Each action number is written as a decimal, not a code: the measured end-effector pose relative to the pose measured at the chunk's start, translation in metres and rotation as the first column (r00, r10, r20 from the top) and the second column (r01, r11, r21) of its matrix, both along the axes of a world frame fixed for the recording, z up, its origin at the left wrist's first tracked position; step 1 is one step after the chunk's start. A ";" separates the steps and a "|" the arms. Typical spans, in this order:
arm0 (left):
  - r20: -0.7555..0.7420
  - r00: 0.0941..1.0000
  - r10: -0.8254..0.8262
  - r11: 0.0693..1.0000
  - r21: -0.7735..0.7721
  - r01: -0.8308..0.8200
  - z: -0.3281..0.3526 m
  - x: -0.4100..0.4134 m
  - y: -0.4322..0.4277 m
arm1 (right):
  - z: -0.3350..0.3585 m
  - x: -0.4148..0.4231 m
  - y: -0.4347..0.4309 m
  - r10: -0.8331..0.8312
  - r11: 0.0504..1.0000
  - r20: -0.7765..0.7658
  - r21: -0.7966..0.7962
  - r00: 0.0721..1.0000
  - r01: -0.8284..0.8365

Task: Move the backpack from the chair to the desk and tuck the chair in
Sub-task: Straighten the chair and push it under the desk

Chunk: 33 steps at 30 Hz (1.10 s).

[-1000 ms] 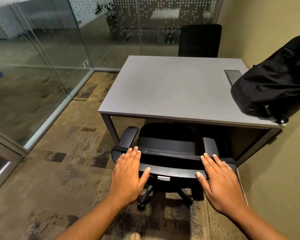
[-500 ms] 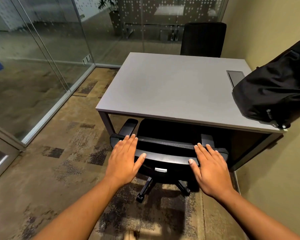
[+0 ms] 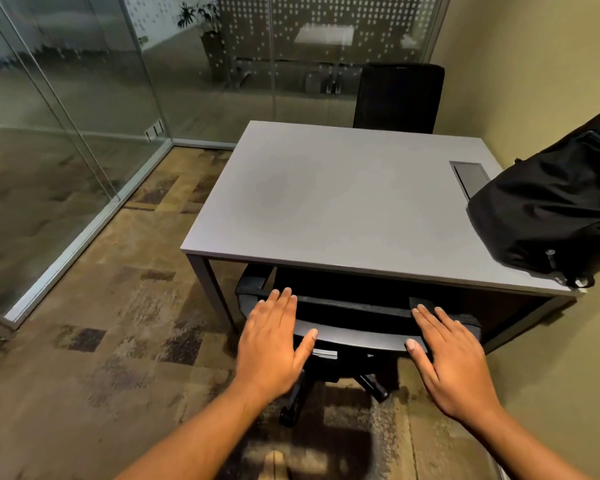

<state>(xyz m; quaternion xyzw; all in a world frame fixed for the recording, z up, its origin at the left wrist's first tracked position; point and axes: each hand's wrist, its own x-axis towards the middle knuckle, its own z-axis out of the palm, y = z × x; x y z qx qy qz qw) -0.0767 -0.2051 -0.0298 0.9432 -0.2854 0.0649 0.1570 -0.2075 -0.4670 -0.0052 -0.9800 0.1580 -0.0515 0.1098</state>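
Backpack (image 3: 551, 209) already on desk (image 3: 326, 202); I have left hand (image 3: 274, 344) and right hand (image 3: 454, 358) flat, fingers loosely spread, on the chair (image 3: 357, 327) backrest's stiff top, and judge it rolls lightly on casters.

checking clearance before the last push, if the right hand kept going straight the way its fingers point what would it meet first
The right hand already lies flat on the chair backrest top, fingers pointing toward the desk. Going straight on, it would probably meet the desk's near edge first, though depth is hard to judge. The backpack sits off to the right.
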 end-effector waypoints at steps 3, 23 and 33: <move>-0.010 1.000 -0.024 1.000 -0.017 0.024 -0.003 0.012 -0.006 | -0.001 0.010 -0.005 -0.034 0.999 0.028 0.018 0.999 0.034; -0.026 0.999 -0.045 0.999 -0.007 0.045 0.001 0.051 -0.040 | -0.006 0.050 -0.042 -0.031 0.998 0.046 -0.056 0.998 0.033; -0.009 0.999 -0.035 0.999 0.024 0.035 0.002 0.070 -0.060 | -0.004 0.072 -0.069 0.010 0.997 0.035 -0.075 0.999 -0.007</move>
